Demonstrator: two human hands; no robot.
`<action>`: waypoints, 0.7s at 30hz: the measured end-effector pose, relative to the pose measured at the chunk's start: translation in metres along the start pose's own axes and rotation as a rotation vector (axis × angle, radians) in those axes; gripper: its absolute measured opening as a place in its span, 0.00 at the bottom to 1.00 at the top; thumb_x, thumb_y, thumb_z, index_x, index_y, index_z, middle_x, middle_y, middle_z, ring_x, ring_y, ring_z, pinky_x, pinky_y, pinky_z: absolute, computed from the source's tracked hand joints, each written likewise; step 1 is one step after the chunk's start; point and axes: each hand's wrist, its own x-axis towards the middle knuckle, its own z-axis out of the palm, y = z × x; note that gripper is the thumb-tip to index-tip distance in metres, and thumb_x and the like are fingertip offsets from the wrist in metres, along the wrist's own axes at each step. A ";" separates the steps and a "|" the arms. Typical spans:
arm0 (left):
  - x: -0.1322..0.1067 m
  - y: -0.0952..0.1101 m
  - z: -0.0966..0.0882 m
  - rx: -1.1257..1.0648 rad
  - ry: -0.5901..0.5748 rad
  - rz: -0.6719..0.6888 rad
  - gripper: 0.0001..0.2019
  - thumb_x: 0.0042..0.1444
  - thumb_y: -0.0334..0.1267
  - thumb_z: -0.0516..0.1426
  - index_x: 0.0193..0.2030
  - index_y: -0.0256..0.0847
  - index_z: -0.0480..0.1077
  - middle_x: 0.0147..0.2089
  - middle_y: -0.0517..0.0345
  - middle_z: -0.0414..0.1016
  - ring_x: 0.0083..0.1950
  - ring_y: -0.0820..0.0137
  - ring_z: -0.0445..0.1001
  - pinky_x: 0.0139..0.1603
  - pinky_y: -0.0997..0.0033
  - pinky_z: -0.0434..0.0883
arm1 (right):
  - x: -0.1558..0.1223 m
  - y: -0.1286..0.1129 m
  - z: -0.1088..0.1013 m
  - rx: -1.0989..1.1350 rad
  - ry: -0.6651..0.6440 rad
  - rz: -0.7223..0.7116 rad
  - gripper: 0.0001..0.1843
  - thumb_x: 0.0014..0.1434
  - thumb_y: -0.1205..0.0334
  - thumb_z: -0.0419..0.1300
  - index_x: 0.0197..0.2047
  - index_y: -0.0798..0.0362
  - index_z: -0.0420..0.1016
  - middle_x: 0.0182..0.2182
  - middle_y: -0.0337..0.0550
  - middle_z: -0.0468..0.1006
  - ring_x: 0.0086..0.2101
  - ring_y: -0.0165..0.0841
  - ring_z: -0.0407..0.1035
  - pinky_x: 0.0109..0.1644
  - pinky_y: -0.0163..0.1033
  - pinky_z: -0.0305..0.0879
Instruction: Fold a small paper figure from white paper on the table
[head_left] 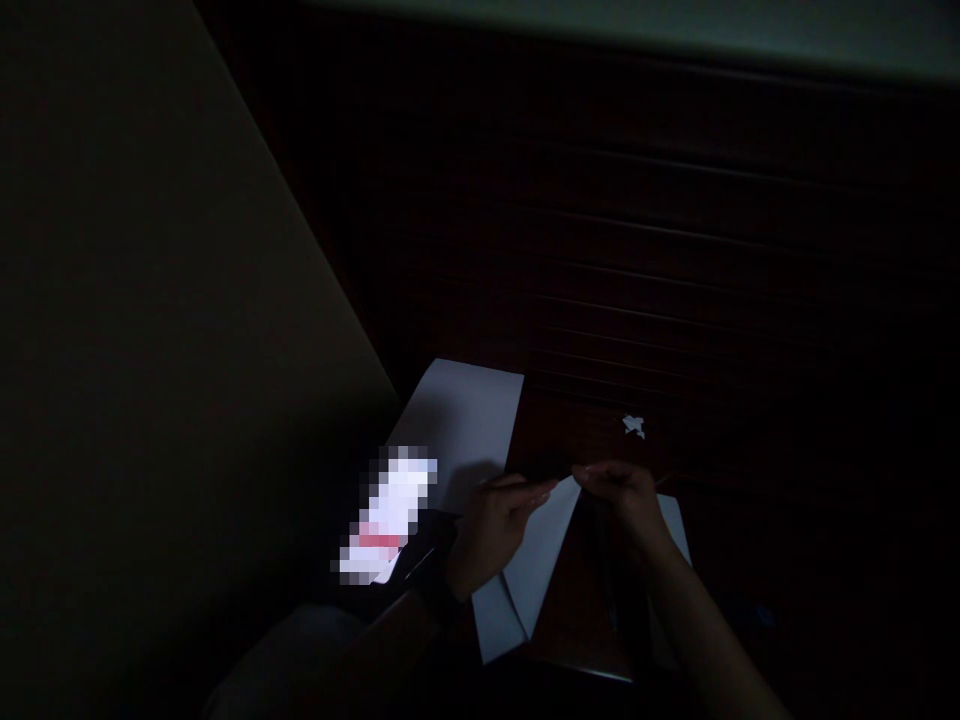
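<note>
Folded white paper [540, 560] at the near edge of a dark desk [577, 625], its pointed end toward the far edge. The right hand [626, 490] pinches the tip, thumb and forefinger closed. The left hand [495, 530] touches the paper's upper part, fingers nearly straight and together; whether they grip cannot be told. A white sheet [476, 420] lies toward the desk's far left corner, a bright, pixelated object [394, 510] beside it; white scraps [634, 426] lie toward the far edge.

My left hand [491, 535] points to the right, fingers [531, 494] extended — my right hand [628, 495] is just beside it, thumb and fingertips [585, 476] pinched, forearm [709, 630] slanting toward the near right.
</note>
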 end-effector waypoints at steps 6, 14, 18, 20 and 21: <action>-0.001 0.002 -0.001 0.015 -0.004 0.021 0.14 0.58 0.38 0.50 0.50 0.47 0.70 0.34 0.56 0.72 0.34 0.72 0.68 0.33 0.75 0.66 | 0.002 0.000 -0.002 -0.025 0.024 -0.017 0.09 0.41 0.59 0.69 0.27 0.54 0.77 0.23 0.42 0.77 0.24 0.33 0.70 0.30 0.39 0.65; 0.000 0.000 -0.001 0.013 0.011 0.039 0.14 0.58 0.36 0.51 0.50 0.47 0.70 0.34 0.56 0.73 0.35 0.72 0.69 0.34 0.75 0.67 | 0.000 -0.001 -0.003 -0.084 0.014 -0.047 0.10 0.42 0.58 0.68 0.26 0.54 0.77 0.23 0.43 0.78 0.24 0.34 0.70 0.31 0.40 0.65; 0.000 0.000 -0.001 0.019 0.015 0.044 0.14 0.58 0.36 0.51 0.50 0.47 0.69 0.35 0.55 0.73 0.34 0.72 0.69 0.34 0.74 0.67 | 0.001 -0.002 -0.004 -0.068 0.002 -0.049 0.09 0.42 0.59 0.68 0.27 0.54 0.77 0.24 0.43 0.78 0.25 0.34 0.71 0.32 0.40 0.65; -0.001 0.001 -0.001 0.017 0.011 0.037 0.14 0.58 0.36 0.51 0.50 0.47 0.70 0.35 0.56 0.73 0.35 0.72 0.69 0.35 0.74 0.67 | 0.001 -0.003 -0.005 -0.065 0.003 -0.047 0.09 0.42 0.59 0.68 0.27 0.54 0.77 0.24 0.42 0.78 0.25 0.34 0.71 0.31 0.40 0.65; -0.001 0.001 -0.001 0.015 0.008 0.034 0.14 0.58 0.37 0.50 0.50 0.47 0.70 0.35 0.56 0.73 0.35 0.72 0.69 0.35 0.74 0.67 | 0.001 -0.003 -0.005 -0.067 0.005 -0.045 0.09 0.42 0.59 0.68 0.26 0.54 0.77 0.23 0.42 0.77 0.24 0.34 0.70 0.31 0.40 0.65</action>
